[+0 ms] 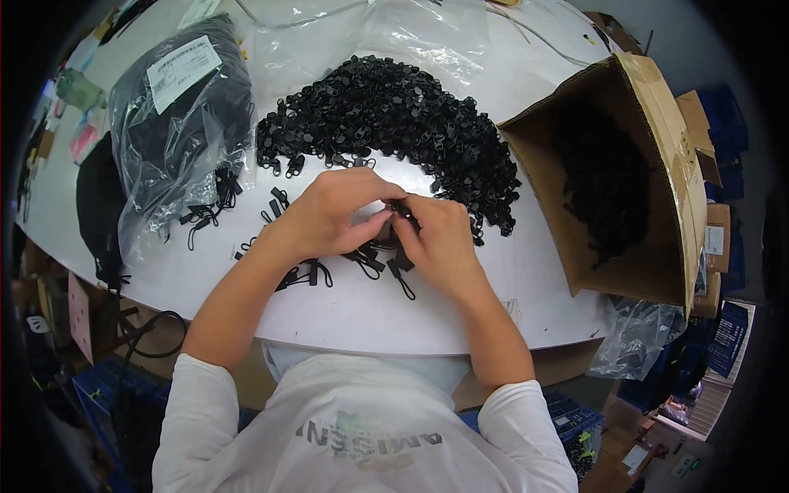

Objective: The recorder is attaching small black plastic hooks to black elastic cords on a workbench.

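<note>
My left hand and my right hand meet above the white table, fingertips pinched together on a small black piece. Its exact kind is partly hidden by my fingers. Below my hands lie several loose black cord zipper pulls with thin loops. Just beyond them a large curved heap of small black clips spreads across the table. A few more corded pulls rest to the left, by the mouth of a clear plastic bag.
A clear bag full of black pieces, with a white label, stands at the left. At the right, an open cardboard box lies tipped toward me, black pieces inside. Clear plastic sheeting covers the far table.
</note>
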Demonstrator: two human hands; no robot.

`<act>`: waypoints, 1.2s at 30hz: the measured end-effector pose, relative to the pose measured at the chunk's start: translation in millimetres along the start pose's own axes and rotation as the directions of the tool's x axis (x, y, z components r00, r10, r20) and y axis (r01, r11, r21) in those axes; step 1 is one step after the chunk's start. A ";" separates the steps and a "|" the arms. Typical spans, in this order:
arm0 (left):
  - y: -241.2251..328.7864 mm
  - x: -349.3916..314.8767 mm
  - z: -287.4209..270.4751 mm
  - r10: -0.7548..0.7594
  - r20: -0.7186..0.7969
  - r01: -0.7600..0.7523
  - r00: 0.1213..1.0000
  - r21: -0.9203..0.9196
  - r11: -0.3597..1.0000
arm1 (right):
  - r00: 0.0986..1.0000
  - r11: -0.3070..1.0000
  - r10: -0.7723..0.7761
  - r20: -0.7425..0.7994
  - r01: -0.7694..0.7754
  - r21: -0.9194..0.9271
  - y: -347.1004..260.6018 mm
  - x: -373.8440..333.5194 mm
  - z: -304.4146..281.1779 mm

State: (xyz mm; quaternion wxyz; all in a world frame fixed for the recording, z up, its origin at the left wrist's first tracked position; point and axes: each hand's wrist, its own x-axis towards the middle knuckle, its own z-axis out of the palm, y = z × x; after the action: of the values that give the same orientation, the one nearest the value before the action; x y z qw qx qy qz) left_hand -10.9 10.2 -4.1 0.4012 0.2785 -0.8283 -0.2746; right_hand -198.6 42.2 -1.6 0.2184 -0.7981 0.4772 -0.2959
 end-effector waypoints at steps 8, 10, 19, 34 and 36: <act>0.3 -1.4 1.0 -0.052 -0.092 0.062 0.994 0.110 0.992 | 0.999 0.998 -0.009 -0.043 0.006 -0.062 -7.3 1.5 0.7; -0.9 0.3 2.1 -0.256 -0.022 0.228 0.966 -0.385 0.894 | 0.997 1.000 0.002 -0.075 -0.004 -0.026 -8.7 1.1 -1.9; 10.5 -1.4 8.8 -0.017 -0.165 -0.023 0.986 -0.238 0.971 | 0.997 1.000 -0.020 -0.081 0.020 0.008 -13.5 -1.3 -8.7; 0.4 -0.9 -3.6 -0.016 0.002 0.016 1.000 -0.013 1.000 | 0.979 0.961 -0.184 -0.092 0.159 -0.226 -11.3 -1.5 5.5; 1.5 -0.6 -0.1 -0.018 -0.038 0.019 0.999 0.037 0.999 | 0.981 0.986 -0.143 -0.130 0.131 -0.102 -11.0 -1.2 1.2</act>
State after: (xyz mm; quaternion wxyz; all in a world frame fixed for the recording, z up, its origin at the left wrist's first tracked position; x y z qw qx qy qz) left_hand -10.9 11.6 -3.3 0.4090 0.2986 -0.8229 -0.2575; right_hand -191.2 48.3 4.1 0.1269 -0.8161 0.4483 -0.3420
